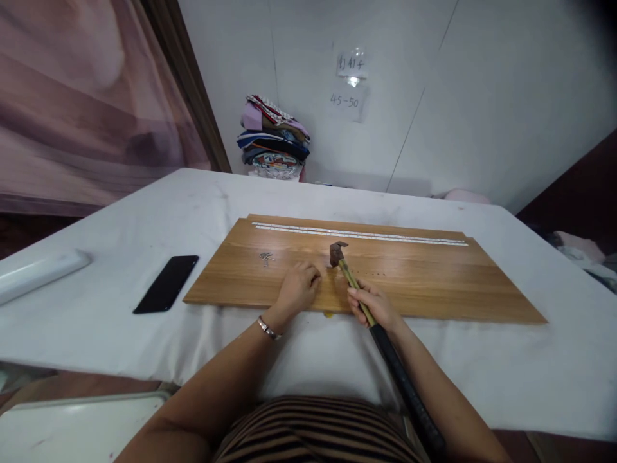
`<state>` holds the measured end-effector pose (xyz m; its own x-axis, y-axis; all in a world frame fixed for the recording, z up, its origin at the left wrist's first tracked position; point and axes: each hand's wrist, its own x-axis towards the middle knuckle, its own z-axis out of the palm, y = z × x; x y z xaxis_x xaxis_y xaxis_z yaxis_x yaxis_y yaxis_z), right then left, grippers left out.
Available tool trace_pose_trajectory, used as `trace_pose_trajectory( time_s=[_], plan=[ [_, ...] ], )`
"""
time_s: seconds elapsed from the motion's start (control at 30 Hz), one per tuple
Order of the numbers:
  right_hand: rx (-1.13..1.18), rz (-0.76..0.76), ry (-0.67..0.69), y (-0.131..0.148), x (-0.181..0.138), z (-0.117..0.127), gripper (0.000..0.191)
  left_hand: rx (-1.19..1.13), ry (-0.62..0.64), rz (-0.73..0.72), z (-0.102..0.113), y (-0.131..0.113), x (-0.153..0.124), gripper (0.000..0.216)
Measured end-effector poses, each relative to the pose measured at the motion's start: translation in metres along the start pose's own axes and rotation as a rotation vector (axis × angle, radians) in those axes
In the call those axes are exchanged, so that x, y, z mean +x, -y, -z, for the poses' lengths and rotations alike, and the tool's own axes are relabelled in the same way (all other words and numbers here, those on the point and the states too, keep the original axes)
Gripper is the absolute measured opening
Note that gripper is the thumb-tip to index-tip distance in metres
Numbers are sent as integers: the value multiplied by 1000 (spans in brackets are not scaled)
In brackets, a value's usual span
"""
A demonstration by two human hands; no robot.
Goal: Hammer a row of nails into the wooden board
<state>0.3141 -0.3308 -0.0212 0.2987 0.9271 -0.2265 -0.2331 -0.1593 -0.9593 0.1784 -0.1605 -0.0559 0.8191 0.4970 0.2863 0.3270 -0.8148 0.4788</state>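
My right hand [372, 305] is wrapped round the yellow part of the shaft of a claw hammer [402, 376]. Its rusty head hovers over or rests on the wooden board [434, 283]; which of the two is not clear. My left hand [299, 286] rests on the board just left of the hammer head, with the fingers curled together. Whatever may be between those fingertips is hidden. A small pile of nails [266, 258] lies on the board to the left. Small dark spots, perhaps nail heads, run in a short row right of the hammer.
Two white measuring strips [361, 234] lie along the board's far edge. A black phone [166, 284] is left of the board on the white-covered table [544, 366], with a white roll [43, 273] farther left. Folded clothes [274, 138] are stacked by the wall.
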Motion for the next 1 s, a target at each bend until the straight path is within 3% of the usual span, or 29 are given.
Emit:
trace_pose_trajectory(
  time_s=[1.0],
  plan=[
    [9,13,7,-6,4,2,40,-16,-3,6,0,0,0,18]
  ],
)
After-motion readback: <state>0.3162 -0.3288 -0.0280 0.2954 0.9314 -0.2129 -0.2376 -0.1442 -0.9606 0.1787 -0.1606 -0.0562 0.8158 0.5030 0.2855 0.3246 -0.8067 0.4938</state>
